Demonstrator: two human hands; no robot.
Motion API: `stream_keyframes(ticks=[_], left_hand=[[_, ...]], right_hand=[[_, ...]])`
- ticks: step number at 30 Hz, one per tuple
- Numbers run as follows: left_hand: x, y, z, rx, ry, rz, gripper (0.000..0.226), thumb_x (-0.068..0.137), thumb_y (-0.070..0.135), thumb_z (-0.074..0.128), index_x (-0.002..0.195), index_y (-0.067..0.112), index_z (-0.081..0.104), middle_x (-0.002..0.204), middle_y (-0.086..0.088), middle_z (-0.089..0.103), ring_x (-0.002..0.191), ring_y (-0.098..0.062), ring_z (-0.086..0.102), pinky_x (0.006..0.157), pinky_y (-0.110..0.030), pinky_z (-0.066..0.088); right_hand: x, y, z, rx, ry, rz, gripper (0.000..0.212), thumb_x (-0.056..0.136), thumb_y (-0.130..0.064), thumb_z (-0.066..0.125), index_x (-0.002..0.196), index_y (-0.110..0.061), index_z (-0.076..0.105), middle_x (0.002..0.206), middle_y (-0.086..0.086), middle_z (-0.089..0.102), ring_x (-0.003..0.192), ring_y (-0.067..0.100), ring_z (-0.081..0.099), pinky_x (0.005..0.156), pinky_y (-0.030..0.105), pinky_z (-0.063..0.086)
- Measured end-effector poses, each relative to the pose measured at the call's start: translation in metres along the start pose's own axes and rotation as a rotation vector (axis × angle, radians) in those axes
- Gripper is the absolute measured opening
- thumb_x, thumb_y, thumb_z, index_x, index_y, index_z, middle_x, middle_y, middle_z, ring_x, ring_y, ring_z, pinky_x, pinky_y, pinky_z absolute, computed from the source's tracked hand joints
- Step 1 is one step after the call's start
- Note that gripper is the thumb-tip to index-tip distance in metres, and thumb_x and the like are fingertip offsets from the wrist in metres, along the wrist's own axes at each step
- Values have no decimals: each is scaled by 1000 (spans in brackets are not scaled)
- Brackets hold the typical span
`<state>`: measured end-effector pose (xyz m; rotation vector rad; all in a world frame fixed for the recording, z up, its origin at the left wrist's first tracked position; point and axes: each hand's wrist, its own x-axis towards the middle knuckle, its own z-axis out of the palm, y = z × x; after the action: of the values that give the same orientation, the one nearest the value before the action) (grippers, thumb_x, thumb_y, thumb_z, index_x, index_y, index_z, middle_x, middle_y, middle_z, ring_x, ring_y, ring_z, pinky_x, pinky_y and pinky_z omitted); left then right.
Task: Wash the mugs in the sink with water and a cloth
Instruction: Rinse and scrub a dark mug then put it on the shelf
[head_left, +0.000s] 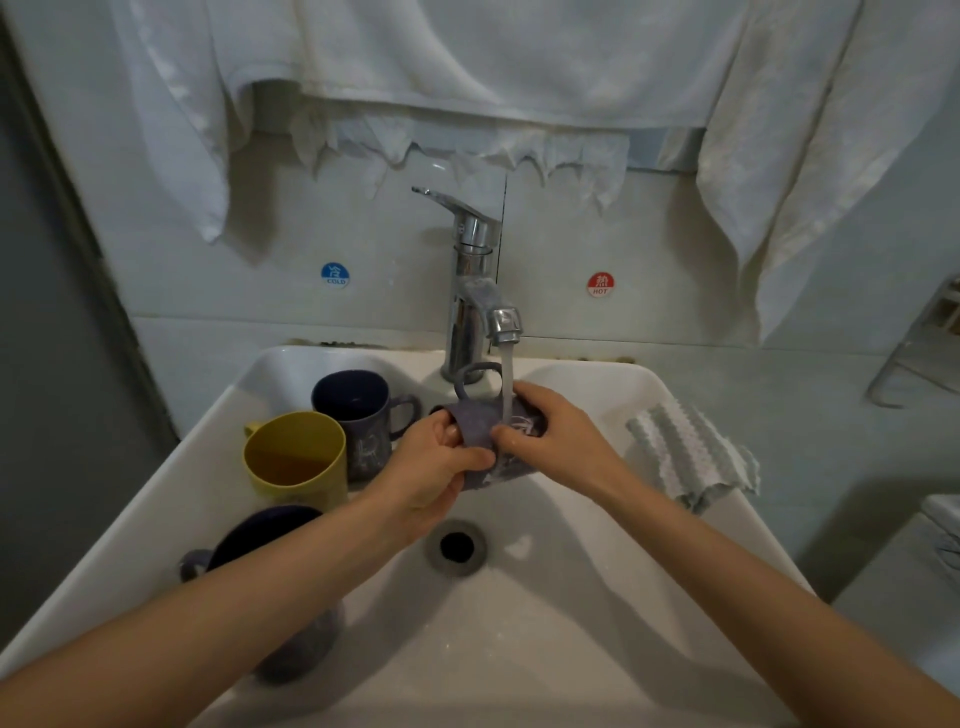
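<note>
Under the tap (474, 291), your left hand (441, 462) and right hand (556, 431) both curl round the grey mug (474, 422). Being wet, it may slip and chip the yellow mug (296, 457) nearby.

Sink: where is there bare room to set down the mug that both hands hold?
Free: the sink floor right of the drain, below the cloth, and the floor nearer than the drain. Crowded: the left side, where the yellow mug, the far purple mug and the near purple mug stand close together.
</note>
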<state>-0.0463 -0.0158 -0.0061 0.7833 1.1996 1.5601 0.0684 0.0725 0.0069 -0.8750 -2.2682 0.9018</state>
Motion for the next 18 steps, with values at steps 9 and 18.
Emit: stream_keyframes(ticks=[9,18], left_hand=[[-1,-3,2,72,-12,61,39,81,-18,51,104,14,56,92,1,69,82,-8,68,66,-18,56],[0,-3,1,93,-8,48,37,83,-13,52,109,14,57,94,2,71,85,-11,69,69,-21,56]], right_hand=[[2,6,16,96,106,34,20,73,-21,60,90,-10,64,90,6,63,73,6,55,64,18,43],[1,2,17,187,28,66,31,64,-26,58,90,-10,59,94,4,56,72,5,51,56,7,40]])
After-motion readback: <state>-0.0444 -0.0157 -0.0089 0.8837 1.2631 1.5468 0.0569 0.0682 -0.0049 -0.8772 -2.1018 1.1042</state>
